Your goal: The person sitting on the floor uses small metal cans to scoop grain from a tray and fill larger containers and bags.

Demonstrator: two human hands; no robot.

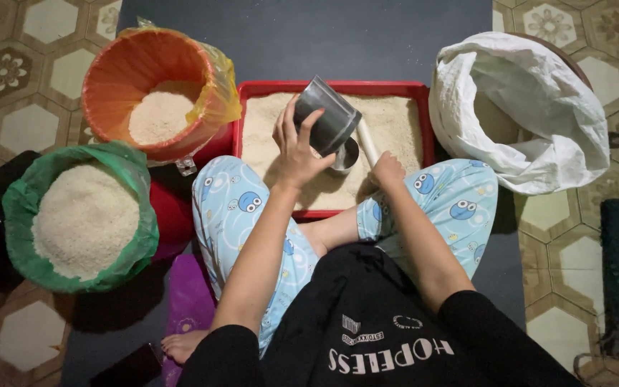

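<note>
Head view: rice-filled red tray (pixel 424 115), metal cup (pixel 331 122).

Tray (pixel 266 89) ahead, two grain buckets (pixel 109 72) (pixel 19 215) left, sack (pixel 531 107) right, perhaps a scoop (pixel 349 154) in the tray

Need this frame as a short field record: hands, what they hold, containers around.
left hand: grips a grey metal can, tilted over the tray
right hand: holds a white-handled scoop
tray: red, rectangular, filled with rice, in front of the crossed legs
orange bucket: plastic-lined, rice at the bottom
green-lined tub: heaped with rice
white sack: open, to the person's right; contents not clear
surface: dark mat on patterned tile floor
</note>
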